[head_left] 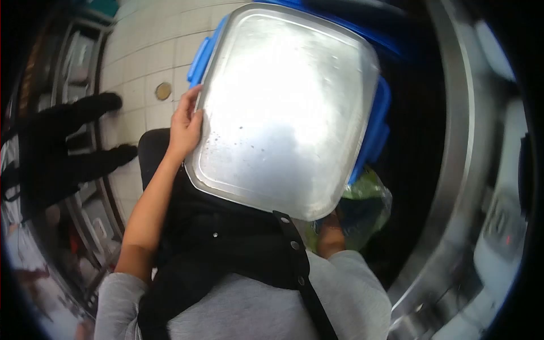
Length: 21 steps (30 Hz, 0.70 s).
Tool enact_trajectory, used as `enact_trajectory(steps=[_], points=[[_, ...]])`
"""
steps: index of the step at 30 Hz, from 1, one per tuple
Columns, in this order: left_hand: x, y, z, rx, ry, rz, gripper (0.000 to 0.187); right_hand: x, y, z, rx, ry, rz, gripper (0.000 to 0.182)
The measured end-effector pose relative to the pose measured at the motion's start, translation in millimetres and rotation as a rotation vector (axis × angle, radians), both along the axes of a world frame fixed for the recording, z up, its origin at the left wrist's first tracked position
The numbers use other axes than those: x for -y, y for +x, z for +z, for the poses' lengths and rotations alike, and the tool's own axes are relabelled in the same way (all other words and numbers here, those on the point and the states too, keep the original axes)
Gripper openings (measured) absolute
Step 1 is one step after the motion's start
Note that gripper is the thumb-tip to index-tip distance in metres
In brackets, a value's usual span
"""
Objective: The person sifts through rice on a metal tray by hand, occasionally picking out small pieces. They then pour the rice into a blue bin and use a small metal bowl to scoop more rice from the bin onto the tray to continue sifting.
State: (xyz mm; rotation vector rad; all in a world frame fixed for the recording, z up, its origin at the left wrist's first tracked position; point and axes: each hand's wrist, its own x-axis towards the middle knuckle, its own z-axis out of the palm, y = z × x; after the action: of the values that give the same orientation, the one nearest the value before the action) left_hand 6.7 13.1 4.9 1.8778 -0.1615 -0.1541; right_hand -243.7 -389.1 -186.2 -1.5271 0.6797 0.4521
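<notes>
Metal tray (286, 107): left hand (186, 126) fingers (192, 96) curled over left rim.

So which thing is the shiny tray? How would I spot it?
Look at the middle of the view, above the person's black apron. The metal tray is the big silver rectangle with rounded corners, gripped at its left edge by the left hand. Unlike the blue bin behind it, it gleams.

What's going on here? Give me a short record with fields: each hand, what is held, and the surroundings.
left hand: left hand grips the edge of a metal tray
right hand: mostly hidden under the tray; only the forearm shows
under the tray: blue crate, partly covered
near right forearm: clear bag of greens
floor: white tiles with a round drain
</notes>
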Motion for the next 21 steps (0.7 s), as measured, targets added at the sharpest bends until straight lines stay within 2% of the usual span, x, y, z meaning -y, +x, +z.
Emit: enact_trajectory(steps=[2, 5, 6, 7, 8, 10, 14, 17, 19, 21], points=[[0.5, 4.4, 2.7, -0.006, 0.131, 0.024, 0.059, 1.4, -37.5, 25.4, -0.004, -0.027, -0.114, 0.052], [4.6, 13.0, -5.4, 0.29, 0.466, 0.023, 0.051, -15.0, -101.1, 56.1, -0.016, -0.049, -0.285, 0.052], [9.8, 14.4, 3.2, 0.167, 0.5, 0.021, 0.044, -20.9, -109.1, 65.2, 0.0, 0.152, -0.564, 0.049], [12.1, 16.2, 2.8, 0.173, 0.482, -0.015, 0.044, -25.8, -103.7, 79.4, 0.031, 0.358, -0.832, 0.049], [12.6, 22.0, 1.0, 0.148, 0.515, -0.013, 0.04, -28.8, -99.8, 93.3, 0.044, 0.345, -0.862, 0.049], [11.2, 31.6, -5.5, 0.152, 0.578, -0.023, 0.033, -35.6, -94.0, 119.3, -0.139, 0.32, -1.213, 0.05], [13.0, 34.5, -15.2, 0.161, 0.57, -0.006, 0.032, -46.2, -100.1, 155.5, -0.059, 0.384, -1.333, 0.049], [12.4, 34.5, -18.8, 0.196, 0.55, 0.005, 0.032, -54.3, -107.8, 174.0, 0.032, 0.409, -1.283, 0.05], [12.9, 34.8, -19.4, 0.2, 0.529, 0.017, 0.031, -59.2, -106.0, 193.6, -0.018, 0.375, -1.156, 0.05], [13.4, 35.6, -20.8, 0.199, 0.51, 0.036, 0.031, -63.6, -103.2, 213.6, -0.013, 0.362, -1.128, 0.045]])
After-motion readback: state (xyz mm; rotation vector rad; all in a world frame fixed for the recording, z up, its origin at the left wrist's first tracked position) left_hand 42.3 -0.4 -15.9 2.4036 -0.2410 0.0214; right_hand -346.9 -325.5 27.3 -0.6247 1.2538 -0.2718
